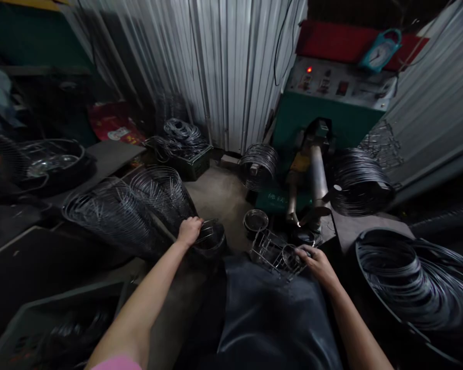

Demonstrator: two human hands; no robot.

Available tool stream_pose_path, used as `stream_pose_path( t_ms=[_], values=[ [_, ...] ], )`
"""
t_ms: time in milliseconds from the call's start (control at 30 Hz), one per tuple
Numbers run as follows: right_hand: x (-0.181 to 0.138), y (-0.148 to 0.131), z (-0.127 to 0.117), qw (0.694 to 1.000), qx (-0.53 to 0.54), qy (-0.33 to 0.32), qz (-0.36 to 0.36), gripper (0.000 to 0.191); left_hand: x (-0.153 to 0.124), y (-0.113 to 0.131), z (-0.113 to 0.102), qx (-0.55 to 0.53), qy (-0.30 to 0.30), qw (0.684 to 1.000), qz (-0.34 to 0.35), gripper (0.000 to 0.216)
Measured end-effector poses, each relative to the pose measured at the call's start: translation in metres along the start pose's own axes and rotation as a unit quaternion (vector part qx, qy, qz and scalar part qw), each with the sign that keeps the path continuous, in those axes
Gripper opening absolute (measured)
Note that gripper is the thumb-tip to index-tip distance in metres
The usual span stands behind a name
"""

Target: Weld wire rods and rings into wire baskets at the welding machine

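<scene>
My left hand (189, 229) reaches forward and is closed on the rim of a small stack of wire rings (210, 237), just right of a tall stack of wire ring frames (160, 198). My right hand (316, 259) grips a wire basket frame (275, 252) that rests at the front edge of my dark apron (270, 313). A small round metal ring (255, 220) lies on the floor just beyond the basket, in front of the green welding machine (312, 169).
Coils of dark wire (360, 180) hang on both sides of the machine's arm. A big tub of wire hoops (412, 282) sits at my right. More ring stacks (108, 210) and a crate of rings (183, 141) stand at left. Corrugated metal walls close the back.
</scene>
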State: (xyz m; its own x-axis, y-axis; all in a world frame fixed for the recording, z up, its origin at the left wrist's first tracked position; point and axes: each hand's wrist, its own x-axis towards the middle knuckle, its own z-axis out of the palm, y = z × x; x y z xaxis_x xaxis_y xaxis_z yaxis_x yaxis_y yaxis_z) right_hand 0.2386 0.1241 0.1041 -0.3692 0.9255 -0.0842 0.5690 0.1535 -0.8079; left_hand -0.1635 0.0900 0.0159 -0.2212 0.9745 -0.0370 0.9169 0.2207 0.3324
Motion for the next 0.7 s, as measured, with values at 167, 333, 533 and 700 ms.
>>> stream_pose_path(
  t_ms=[167,333,533,700],
  values=[
    [-0.019,0.001,0.006,0.999,0.003,0.013,0.039,0.041,0.004,0.005,0.084,0.027,-0.059,0.998,-0.026,0.017],
    [-0.032,0.001,0.009,0.996,-0.002,0.027,0.091,0.041,0.000,0.003,0.144,0.029,-0.117,0.992,-0.032,0.026],
    [-0.031,-0.009,0.012,0.993,-0.020,0.051,0.109,0.044,0.008,-0.007,0.161,0.016,-0.157,0.987,-0.037,0.031],
    [-0.031,-0.021,0.017,0.994,-0.029,0.073,0.073,0.042,0.005,-0.013,0.153,-0.012,-0.163,0.985,-0.063,0.030]
  ],
)
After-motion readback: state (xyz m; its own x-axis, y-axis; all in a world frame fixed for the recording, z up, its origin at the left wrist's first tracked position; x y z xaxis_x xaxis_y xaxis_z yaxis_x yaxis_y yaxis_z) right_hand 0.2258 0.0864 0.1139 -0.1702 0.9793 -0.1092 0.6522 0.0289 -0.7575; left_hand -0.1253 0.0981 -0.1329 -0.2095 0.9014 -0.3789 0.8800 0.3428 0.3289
